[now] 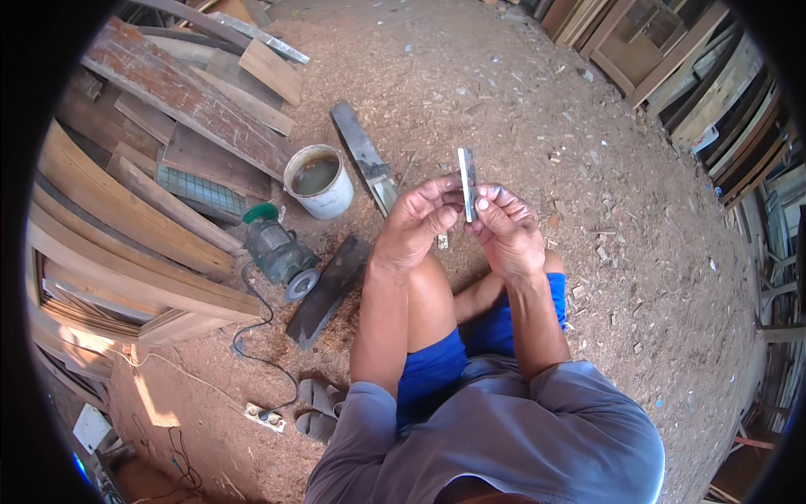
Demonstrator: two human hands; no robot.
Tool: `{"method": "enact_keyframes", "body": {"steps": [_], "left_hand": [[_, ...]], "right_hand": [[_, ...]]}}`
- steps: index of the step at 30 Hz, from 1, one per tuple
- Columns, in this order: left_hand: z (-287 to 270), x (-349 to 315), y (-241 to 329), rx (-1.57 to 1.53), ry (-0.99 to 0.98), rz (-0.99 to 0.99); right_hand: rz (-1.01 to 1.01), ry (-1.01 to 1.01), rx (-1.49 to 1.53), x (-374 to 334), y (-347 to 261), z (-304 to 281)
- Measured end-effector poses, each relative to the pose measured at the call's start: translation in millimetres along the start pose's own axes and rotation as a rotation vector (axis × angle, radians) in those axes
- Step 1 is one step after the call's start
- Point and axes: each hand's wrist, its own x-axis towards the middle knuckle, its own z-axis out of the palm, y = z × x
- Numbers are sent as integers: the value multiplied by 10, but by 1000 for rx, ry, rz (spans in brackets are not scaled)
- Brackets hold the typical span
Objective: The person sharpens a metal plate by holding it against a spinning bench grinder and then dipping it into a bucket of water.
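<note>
In front of my knees I hold up a narrow, flat metal blade (467, 181), nearly upright, with a bright edge along its left side. My right hand (509, 231) pinches its lower part between thumb and fingers. From the other side my left hand (420, 220) closes on it, fingertips at its left edge; some of them are hidden behind it. Left of my knee stands a green bench grinder (275, 249) with a grey grinding wheel (302, 284). A dark flat board (329, 290) lies beside that wheel.
A white bucket of murky water (320, 186) stands beyond the grinder, next to a long flat board (359, 144). Planks (189, 88) are stacked at left. The grinder's cord (245, 340) runs to a power strip (265, 417). Wooden frames (651, 46) lean at far right.
</note>
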Motion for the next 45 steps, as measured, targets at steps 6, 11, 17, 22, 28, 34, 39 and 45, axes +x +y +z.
{"method": "enact_keyframes", "body": {"steps": [6,11,17,22,28,34,39,45], "left_hand": [[-34,10,-16,-248,-8,-29],[-185,-33,-75,-211,36,-76],[-196,-26,-96,-230,32,-45],[-174,-38,-51,-226,19,-63],[-180,-34,-45,-230,7,-54],[-206,-46,-45,-214,12,-36],[-193,-64,-26,-183,28,-37],[-185,-64,-1,-212,-9,0]], "right_hand": [[145,-56,36,-61,32,46],[146,-48,-43,-99,84,139],[187,-107,86,-116,85,130],[205,-111,104,-115,88,104],[230,-110,117,-93,106,81],[234,-122,119,-87,93,116],[241,-139,118,-79,82,124],[220,-127,72,-84,92,150]]}}
